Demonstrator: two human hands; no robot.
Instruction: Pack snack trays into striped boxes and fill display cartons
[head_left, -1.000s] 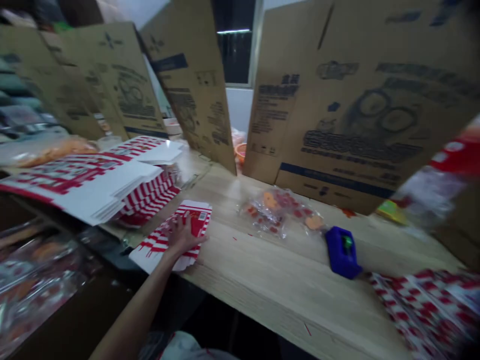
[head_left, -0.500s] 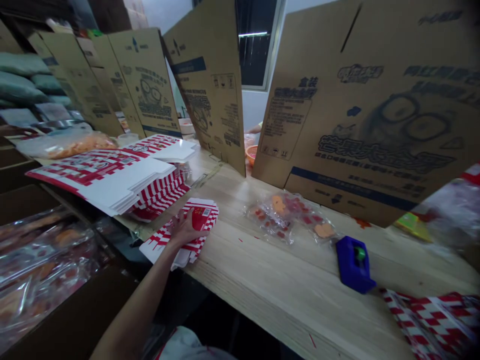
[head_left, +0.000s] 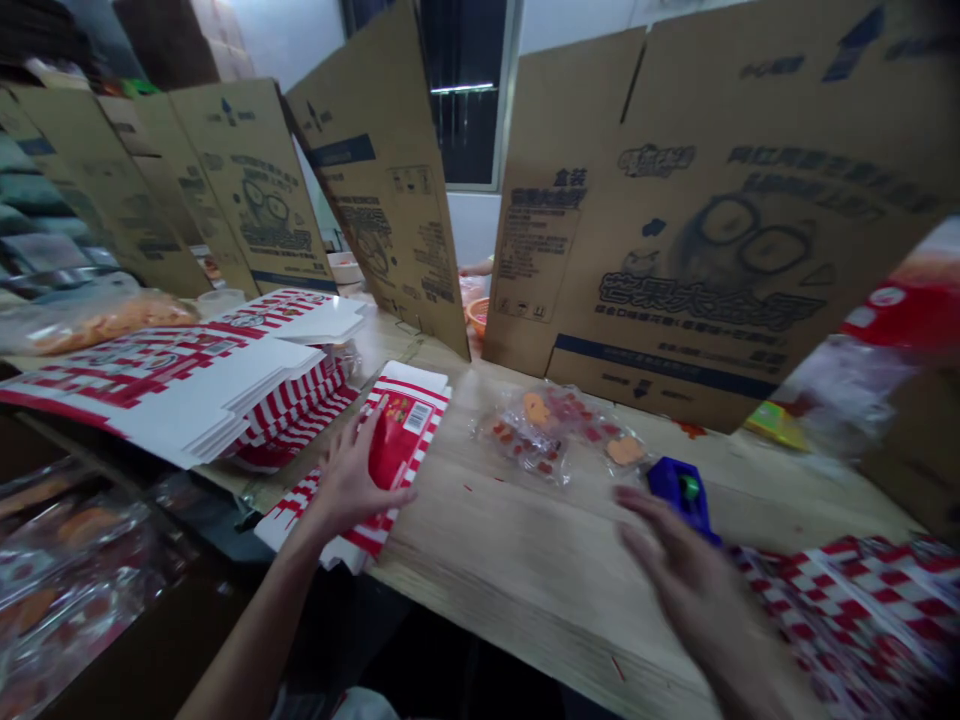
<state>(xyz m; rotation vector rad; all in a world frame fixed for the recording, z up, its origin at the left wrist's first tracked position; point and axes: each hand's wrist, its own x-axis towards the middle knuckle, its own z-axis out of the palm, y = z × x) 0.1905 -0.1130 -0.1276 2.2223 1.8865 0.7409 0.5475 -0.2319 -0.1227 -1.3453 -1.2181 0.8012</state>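
Note:
My left hand (head_left: 352,485) lies spread over a small stack of flat red-and-white striped cartons (head_left: 409,410), its thumb reaching across toward their right side. The top carton is red with a barcode and a small printed picture. On the right, my right hand (head_left: 690,570) hovers over the table with fingers stretched and nothing in them, slightly blurred. Just beyond it stands a blue tape dispenser (head_left: 679,490), partly covered by the hand. Clear packets (head_left: 562,430) of red and orange sweets lie between the hands, farther back.
Upright cardboard sheets (head_left: 637,220) line the table's back. A larger pile of flat cartons (head_left: 187,390) sits at left, beside a bag of orange pieces (head_left: 142,315). More checked cartons (head_left: 870,610) lie at right. Packets (head_left: 67,570) fill a box below left.
My right hand has come into view from the right, near the tape dispenser. My left hand has loosened and spread over the cartons, uncovering more of the red top. The view has shifted right.

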